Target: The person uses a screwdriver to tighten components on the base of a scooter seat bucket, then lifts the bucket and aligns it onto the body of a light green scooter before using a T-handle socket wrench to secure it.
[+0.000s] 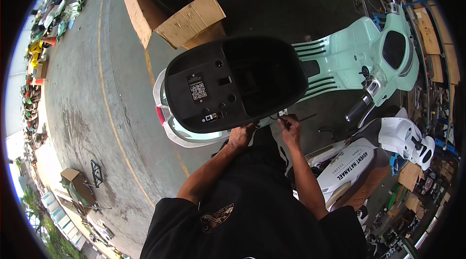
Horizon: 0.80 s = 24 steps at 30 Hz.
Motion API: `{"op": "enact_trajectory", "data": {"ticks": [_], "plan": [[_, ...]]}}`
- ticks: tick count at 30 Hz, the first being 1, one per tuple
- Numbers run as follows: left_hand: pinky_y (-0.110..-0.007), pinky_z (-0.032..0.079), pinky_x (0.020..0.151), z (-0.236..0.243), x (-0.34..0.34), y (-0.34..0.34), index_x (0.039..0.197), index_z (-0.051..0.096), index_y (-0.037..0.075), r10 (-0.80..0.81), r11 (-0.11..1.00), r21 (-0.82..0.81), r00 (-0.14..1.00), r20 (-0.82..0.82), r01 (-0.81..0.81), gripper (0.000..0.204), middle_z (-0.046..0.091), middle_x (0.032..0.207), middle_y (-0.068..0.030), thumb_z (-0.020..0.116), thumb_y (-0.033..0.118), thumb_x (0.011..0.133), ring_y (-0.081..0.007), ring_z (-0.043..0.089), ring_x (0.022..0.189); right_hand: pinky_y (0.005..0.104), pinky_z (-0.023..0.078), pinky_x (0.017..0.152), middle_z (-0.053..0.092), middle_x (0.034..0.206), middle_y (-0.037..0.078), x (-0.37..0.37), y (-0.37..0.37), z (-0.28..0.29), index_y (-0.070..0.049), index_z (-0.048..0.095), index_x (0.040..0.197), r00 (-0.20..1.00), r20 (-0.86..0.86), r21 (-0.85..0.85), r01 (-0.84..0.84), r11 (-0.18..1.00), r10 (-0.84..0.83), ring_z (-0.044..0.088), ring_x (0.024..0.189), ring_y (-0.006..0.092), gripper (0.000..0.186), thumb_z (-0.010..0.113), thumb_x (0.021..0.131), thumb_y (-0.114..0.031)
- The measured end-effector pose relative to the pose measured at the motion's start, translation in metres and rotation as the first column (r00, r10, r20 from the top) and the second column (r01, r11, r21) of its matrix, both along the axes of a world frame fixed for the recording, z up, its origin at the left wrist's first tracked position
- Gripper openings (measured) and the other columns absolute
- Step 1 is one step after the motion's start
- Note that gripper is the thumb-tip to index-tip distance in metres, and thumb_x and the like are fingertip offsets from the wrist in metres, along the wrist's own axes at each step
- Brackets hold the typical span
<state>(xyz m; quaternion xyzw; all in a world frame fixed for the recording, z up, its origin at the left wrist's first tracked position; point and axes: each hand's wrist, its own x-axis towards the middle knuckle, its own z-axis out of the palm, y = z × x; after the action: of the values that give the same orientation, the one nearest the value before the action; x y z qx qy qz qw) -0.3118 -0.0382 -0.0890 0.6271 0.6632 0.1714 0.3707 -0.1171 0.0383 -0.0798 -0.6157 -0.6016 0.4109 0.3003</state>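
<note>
A black under-seat storage bucket (pixel 204 113) sits on a mint-green scooter (pixel 357 48), its deep hollow to the right and a flat part with a printed code label to the left. My left hand (pixel 241 136) is at the bucket's near edge, fingers curled in against its underside and partly hidden. To the right of it, my right hand (pixel 290 132) is closed in a pinch beside the scooter body, just below the rim. Whatever lies between those fingers is too small and dark to name. A small silvery part (pixel 283 112) shows just above them.
An open cardboard box (pixel 191 21) with a black moulded part inside stands beyond the bucket. A white scooter (pixel 347 171) is parked close on my right. Shelves of parts and cartons (pixel 427 36) line the far right. More scooters (pixel 58 2) stand at far left.
</note>
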Motion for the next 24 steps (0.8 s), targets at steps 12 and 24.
{"op": "enact_trajectory", "data": {"ticks": [12,24], "plan": [[-0.037,0.048,0.087,-0.022,0.010,0.028,0.104,0.064,0.007,-0.226,0.972,0.110,0.952,0.208,0.207,0.029,0.066,0.103,-0.0131,0.052,0.004,0.078,-0.0312,0.059,0.102,0.0264,0.040,0.054,0.058,0.075,-0.001,-0.011,-0.033,0.019,0.000,0.068,0.095,0.867,-0.219,-0.654,0.210,0.727,-0.448,0.050,0.062,0.0092,0.021,0.072,0.082,-0.016],[-0.040,0.047,0.074,-0.029,0.001,0.053,0.090,0.062,0.004,-0.542,0.828,0.241,0.833,0.108,0.507,0.017,0.062,0.087,-0.0147,0.046,0.010,0.086,-0.0334,0.060,0.085,0.0220,0.031,0.046,0.055,0.073,0.001,0.014,-0.021,0.011,-0.007,0.052,0.115,0.839,-0.385,-0.603,0.087,0.793,-0.385,0.043,0.056,0.0060,0.038,0.066,0.080,-0.003]]}}
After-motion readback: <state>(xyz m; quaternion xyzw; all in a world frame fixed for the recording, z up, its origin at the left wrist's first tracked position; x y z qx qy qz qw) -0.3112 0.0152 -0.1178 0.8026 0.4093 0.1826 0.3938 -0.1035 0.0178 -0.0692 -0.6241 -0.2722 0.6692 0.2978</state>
